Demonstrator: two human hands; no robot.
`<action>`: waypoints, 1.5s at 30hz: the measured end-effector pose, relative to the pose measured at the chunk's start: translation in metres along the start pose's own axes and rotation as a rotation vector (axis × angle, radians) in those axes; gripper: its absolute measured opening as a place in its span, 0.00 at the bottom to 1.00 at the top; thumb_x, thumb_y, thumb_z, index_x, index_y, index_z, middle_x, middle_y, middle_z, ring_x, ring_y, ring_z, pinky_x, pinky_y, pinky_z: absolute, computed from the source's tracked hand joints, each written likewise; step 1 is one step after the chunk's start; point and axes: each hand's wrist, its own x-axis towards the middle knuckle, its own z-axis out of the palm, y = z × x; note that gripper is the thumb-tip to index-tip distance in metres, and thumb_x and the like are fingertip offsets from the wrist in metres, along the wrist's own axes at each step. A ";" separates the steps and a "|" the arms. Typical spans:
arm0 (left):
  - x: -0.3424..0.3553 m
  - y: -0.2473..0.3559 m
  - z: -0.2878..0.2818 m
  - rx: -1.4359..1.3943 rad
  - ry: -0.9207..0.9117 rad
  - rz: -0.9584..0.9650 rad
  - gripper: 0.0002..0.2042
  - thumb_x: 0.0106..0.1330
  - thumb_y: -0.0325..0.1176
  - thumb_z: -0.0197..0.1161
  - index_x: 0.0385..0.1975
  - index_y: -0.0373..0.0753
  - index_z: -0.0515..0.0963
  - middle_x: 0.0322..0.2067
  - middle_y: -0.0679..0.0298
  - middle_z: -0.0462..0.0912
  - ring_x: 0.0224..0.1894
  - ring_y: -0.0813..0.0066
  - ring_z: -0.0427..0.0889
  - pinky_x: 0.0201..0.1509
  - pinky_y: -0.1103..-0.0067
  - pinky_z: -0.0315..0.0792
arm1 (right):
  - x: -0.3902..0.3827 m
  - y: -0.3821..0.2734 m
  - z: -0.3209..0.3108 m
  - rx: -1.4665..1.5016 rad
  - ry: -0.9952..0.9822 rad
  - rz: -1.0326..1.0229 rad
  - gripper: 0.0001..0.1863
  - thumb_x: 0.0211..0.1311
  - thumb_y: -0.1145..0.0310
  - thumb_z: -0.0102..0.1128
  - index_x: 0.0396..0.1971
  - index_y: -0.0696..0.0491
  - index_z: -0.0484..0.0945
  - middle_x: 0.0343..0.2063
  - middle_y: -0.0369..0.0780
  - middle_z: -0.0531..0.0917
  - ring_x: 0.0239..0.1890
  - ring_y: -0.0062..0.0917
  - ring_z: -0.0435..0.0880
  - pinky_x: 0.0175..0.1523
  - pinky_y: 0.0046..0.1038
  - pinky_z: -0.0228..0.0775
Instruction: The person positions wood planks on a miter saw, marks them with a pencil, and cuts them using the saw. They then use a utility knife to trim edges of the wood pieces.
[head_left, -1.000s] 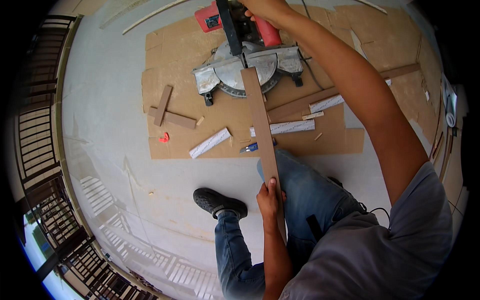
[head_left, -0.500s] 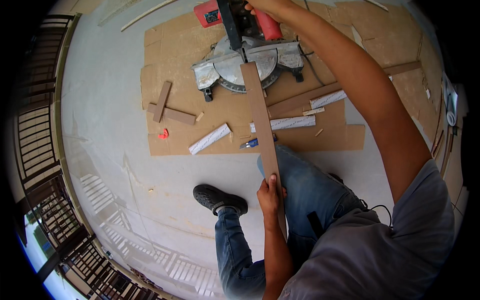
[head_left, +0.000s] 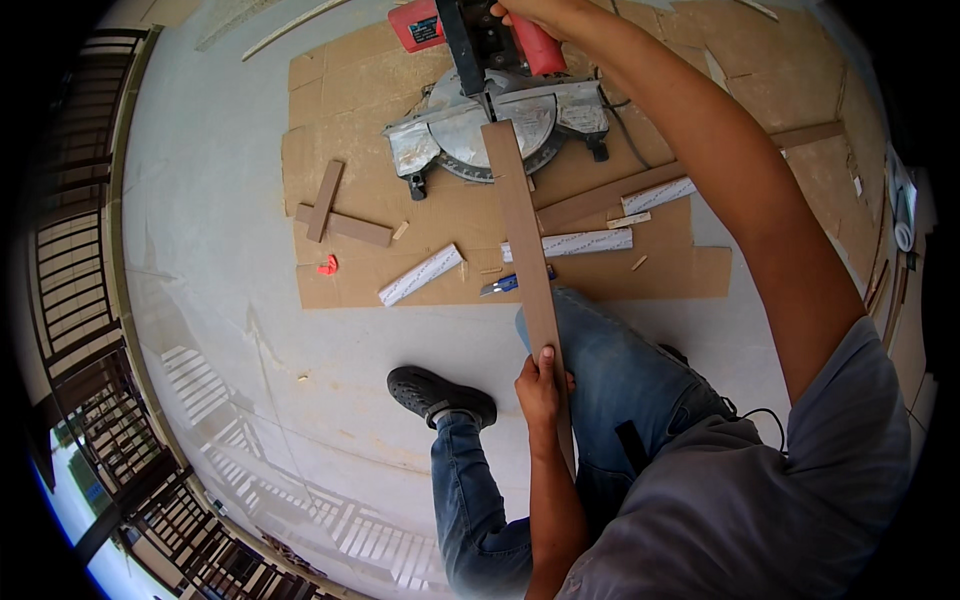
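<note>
My left hand (head_left: 540, 390) grips a long brown plank (head_left: 530, 260) near its lower part, thumb on top, over my bent knee. The plank's far end rests on the round base of a miter saw (head_left: 460, 140), below the blade. My right hand (head_left: 520, 18) is up at the saw's red-and-black top, fingers wrapped around the handle, partly cut off by the frame's edge. Beside the plank, a blue utility knife (head_left: 500, 285) lies on a cardboard sheet (head_left: 350, 110).
Two crossed short planks (head_left: 325, 200), a red piece (head_left: 328, 265), white-backed strips (head_left: 420, 275) and small offcuts lie on the cardboard. A longer plank (head_left: 580, 210) lies right of the saw, with a cable nearby. A railing (head_left: 75, 260) runs along the left; a white roll (head_left: 901, 210) is at far right.
The saw, plank and cardboard appear slightly higher in the picture than a second ago, as the view shifts a little. Both hands keep their grips.
</note>
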 end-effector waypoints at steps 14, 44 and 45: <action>-0.002 0.003 0.001 -0.013 -0.003 -0.001 0.29 0.75 0.58 0.58 0.39 0.28 0.79 0.18 0.58 0.80 0.20 0.72 0.81 0.26 0.75 0.76 | 0.008 0.006 0.001 -0.005 0.005 -0.036 0.21 0.58 0.74 0.62 0.49 0.56 0.66 0.26 0.47 0.81 0.19 0.34 0.82 0.20 0.38 0.72; 0.000 -0.003 0.001 0.006 0.029 0.020 0.30 0.75 0.58 0.58 0.37 0.28 0.80 0.17 0.59 0.80 0.19 0.72 0.81 0.25 0.75 0.74 | 0.005 0.006 0.003 0.024 -0.009 -0.021 0.20 0.59 0.73 0.63 0.49 0.56 0.66 0.24 0.45 0.79 0.17 0.33 0.80 0.19 0.36 0.71; 0.000 -0.003 0.001 0.001 0.031 0.022 0.29 0.75 0.58 0.58 0.37 0.28 0.80 0.17 0.59 0.80 0.19 0.73 0.81 0.25 0.75 0.74 | 0.004 0.006 0.002 0.027 -0.010 -0.020 0.20 0.59 0.73 0.62 0.49 0.55 0.66 0.24 0.45 0.79 0.17 0.33 0.80 0.19 0.36 0.71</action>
